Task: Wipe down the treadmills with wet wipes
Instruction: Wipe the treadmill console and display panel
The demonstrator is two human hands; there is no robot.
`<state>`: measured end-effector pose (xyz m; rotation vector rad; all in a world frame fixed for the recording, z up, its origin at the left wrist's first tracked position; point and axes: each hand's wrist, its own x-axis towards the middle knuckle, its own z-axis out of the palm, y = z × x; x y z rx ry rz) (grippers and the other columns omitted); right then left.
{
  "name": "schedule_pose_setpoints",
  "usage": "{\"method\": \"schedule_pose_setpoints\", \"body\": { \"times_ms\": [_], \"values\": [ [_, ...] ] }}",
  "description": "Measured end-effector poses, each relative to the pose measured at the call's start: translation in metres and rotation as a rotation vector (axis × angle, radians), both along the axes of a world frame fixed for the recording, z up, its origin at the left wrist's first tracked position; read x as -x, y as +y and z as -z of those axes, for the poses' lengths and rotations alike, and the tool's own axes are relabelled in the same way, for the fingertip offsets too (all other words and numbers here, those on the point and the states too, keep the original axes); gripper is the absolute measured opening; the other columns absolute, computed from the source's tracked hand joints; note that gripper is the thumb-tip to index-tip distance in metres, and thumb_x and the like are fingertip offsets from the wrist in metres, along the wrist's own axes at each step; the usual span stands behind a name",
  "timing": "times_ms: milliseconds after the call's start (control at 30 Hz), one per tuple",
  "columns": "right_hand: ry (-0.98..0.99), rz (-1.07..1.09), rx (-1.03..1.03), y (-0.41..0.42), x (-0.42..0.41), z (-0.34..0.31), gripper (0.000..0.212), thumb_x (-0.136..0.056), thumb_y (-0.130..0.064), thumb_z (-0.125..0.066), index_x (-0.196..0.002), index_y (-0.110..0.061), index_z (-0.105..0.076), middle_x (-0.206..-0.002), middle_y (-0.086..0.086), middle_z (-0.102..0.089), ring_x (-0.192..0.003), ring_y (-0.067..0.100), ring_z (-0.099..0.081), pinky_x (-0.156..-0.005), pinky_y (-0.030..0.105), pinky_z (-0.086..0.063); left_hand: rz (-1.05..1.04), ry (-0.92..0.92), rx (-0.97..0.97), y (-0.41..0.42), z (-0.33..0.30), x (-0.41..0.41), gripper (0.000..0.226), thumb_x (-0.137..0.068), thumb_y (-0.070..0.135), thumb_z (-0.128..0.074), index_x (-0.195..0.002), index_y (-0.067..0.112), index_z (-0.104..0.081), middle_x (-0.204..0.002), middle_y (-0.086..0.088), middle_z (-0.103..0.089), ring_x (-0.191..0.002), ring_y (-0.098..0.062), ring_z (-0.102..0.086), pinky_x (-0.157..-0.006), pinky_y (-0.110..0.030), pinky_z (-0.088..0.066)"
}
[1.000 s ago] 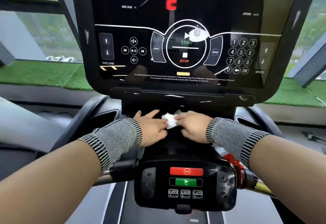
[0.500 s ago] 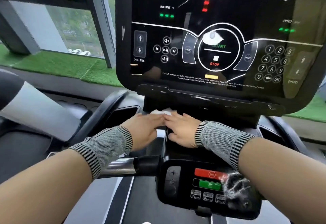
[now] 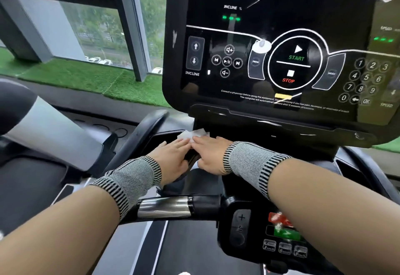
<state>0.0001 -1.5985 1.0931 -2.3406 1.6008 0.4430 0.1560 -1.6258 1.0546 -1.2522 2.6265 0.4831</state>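
Firstly, the recessed tray (image 3: 164,138) at the left of the treadmill console (image 3: 281,47) is a dark, glossy pocket of hard plastic — what lies inside it cannot be seen. Just right of it the left hand (image 3: 175,155) and the right hand (image 3: 208,155) lie flat, side by side, fingers straight and close together. Both wrists wear grey knitted bands with striped edges. The white wet wipe (image 3: 191,134) — thin and crumpled — sits under the fingertips of both hands, below the console's screen.
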Motion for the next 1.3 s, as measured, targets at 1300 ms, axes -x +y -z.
{"method": "schedule_pose_setpoints", "body": {
  "times_ms": [1300],
  "values": [
    [0.003,0.277,-0.002,0.046,0.09,0.006,0.046,-0.091,-0.02,-0.045,-0.135,-0.01,-0.046,-0.144,0.007,-0.043,-0.132,0.025,-0.041,-0.11,0.031,-0.033,0.337,-0.043,0.066,0.016,-0.03,0.091,0.05,-0.099,0.029,-0.032,-0.147,0.017,-0.032,-0.158,0.006,-0.022,-0.147,-0.011,-0.009,-0.117,-0.049,-0.002]
  ]
}}
